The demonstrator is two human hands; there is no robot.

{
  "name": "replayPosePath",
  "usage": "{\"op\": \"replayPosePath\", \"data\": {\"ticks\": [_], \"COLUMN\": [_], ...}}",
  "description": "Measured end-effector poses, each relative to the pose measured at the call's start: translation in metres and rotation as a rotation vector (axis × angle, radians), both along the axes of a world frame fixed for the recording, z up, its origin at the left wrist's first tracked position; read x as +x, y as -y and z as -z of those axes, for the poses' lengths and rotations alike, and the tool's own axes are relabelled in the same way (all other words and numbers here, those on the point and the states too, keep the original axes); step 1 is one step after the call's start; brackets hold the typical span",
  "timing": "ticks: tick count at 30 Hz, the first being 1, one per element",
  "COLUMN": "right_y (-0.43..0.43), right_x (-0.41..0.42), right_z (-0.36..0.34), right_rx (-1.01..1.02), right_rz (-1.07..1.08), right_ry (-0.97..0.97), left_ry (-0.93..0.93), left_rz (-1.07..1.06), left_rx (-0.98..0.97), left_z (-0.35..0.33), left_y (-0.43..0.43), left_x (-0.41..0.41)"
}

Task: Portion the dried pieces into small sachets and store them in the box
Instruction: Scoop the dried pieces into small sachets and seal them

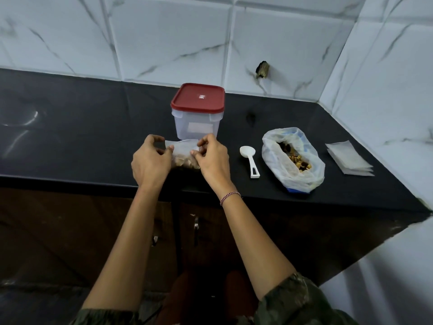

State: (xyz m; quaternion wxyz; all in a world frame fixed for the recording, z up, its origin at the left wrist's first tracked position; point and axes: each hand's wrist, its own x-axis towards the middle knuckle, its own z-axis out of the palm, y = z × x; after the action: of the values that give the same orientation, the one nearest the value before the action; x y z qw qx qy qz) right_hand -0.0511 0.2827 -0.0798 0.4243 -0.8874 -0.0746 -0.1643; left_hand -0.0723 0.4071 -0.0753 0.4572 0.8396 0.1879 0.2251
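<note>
The left hand (151, 160) and right hand (212, 158) each pinch an upper corner of a small translucent sachet (184, 148). It is held just in front of the box (196, 123), over the front part of the bench (93, 127), with brown dried pieces (185, 163) settled in its lower half. The sachet looks thin, soft and light, probably a slippery film that sags under its load, so it is best held by the empty top strip with the mouth upward. The box is clear plastic with its red lid (198, 97) on; a white spoon (249, 160), an open bag (293, 158) and spare sachets (349, 158) lie to its right.
</note>
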Motion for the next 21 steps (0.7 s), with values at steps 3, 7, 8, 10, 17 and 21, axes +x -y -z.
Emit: {"op": "replayPosePath", "data": {"ticks": [3,7,8,10,17,21], "right_y": [0.0,-0.004,-0.005,-0.005,0.003,0.008], "right_x": [-0.003,-0.012,-0.014,-0.015,-0.01,-0.002], "right_z": [0.003,0.002,0.003,0.005,-0.001,-0.002], "right_rx": [-0.135,-0.23,-0.241,-0.236,-0.29,-0.292], "right_rz": [0.036,-0.13,-0.175,-0.214,-0.167,-0.175], "right_ry": [0.132,0.139,0.101,0.05,0.016,-0.037], "left_ry": [-0.031,-0.049,-0.048,-0.037,-0.045,-0.084], "left_rz": [0.04,0.039,0.046,0.062,0.109,0.15], "left_rx": [0.068,0.113,0.123,0.134,0.149,0.18], "left_z": [-0.001,0.0,0.002,0.005,0.002,0.002], "left_y": [0.001,0.004,0.005,0.006,0.018,0.02], "left_x": [0.0,0.0,0.001,0.002,0.011,0.017]}}
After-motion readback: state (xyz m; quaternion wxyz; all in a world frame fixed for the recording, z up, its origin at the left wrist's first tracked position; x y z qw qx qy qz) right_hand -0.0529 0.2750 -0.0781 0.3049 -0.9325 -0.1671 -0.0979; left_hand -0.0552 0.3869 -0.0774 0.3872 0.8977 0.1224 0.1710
